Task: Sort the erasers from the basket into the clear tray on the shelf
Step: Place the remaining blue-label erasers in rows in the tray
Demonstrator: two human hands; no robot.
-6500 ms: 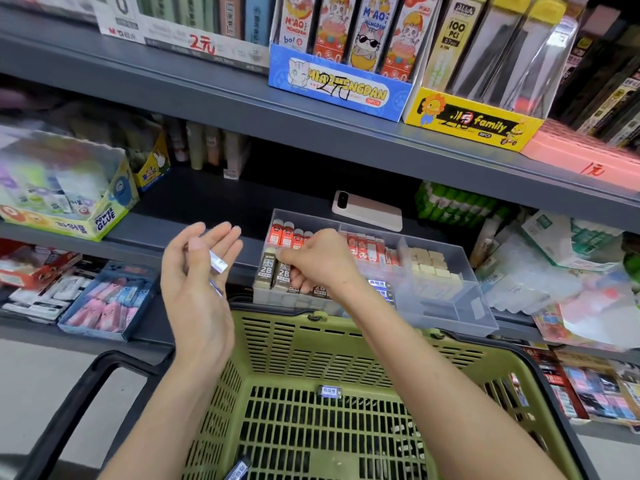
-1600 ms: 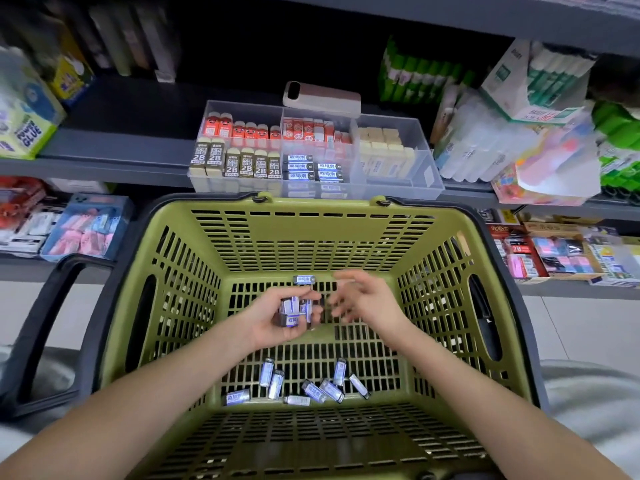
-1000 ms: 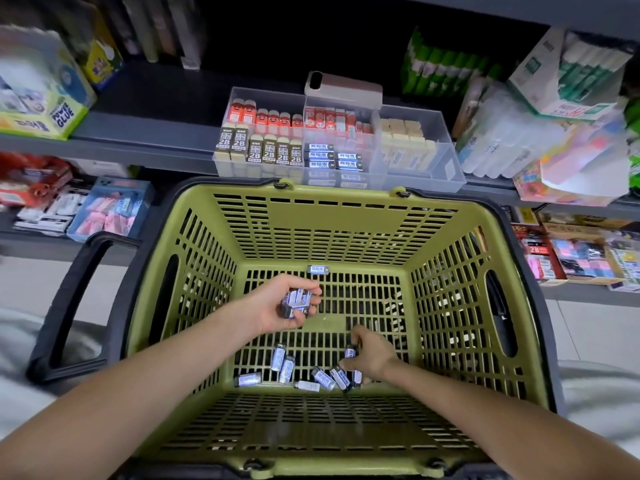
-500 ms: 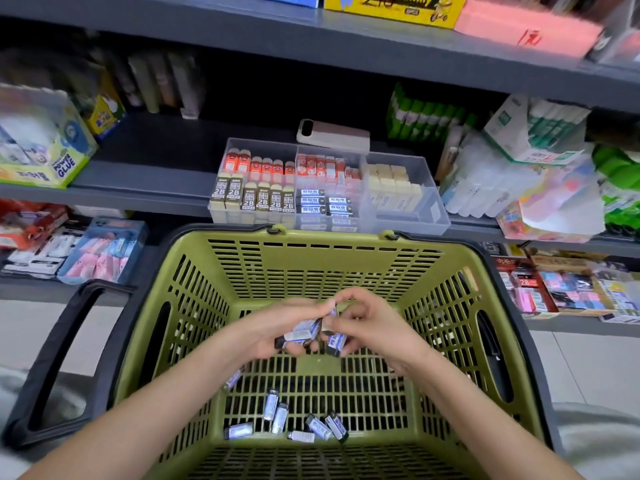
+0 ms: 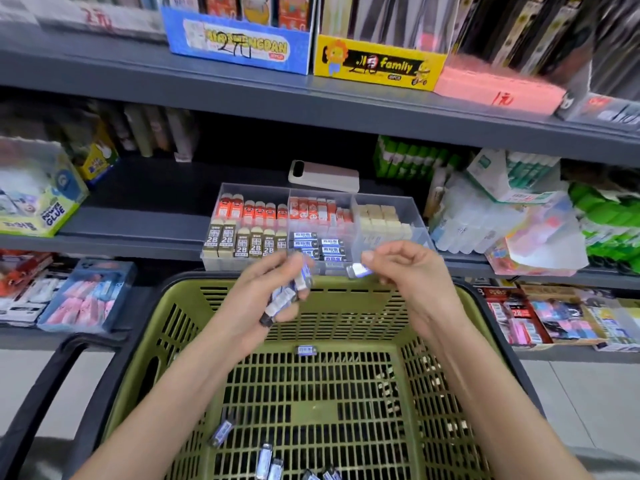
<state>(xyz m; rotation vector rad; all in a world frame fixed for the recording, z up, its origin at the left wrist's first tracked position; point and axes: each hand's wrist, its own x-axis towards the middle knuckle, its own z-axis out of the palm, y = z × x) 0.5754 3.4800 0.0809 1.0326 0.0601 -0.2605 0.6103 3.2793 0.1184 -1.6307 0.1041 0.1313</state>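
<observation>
A green basket point(image 5: 349, 296) stands in front of the shelf. Several blue-sleeved erasers point(image 5: 266, 459) lie on its floor, and a single one point(image 5: 307, 350) sits near the far wall. My left hand point(image 5: 266, 299) holds a bunch of blue erasers point(image 5: 291, 292) above the basket's far rim. My right hand point(image 5: 412, 275) pinches one blue eraser point(image 5: 358, 270) just in front of the clear tray point(image 5: 419, 216). The tray holds rows of red, 2B, blue and beige erasers in compartments.
A phone point(image 5: 323, 175) lies behind the tray. A Power Glue box point(image 5: 38, 199) stands at the left, and plastic packs point(image 5: 512, 220) crowd the right. The upper shelf point(image 5: 311, 98) overhangs the tray. The basket's black handle point(image 5: 65, 382) hangs at the left.
Both hands have risen from inside the basket to its far rim, near the tray. My right hand now pinches one eraser apart from my left hand's bunch. The view tilted up.
</observation>
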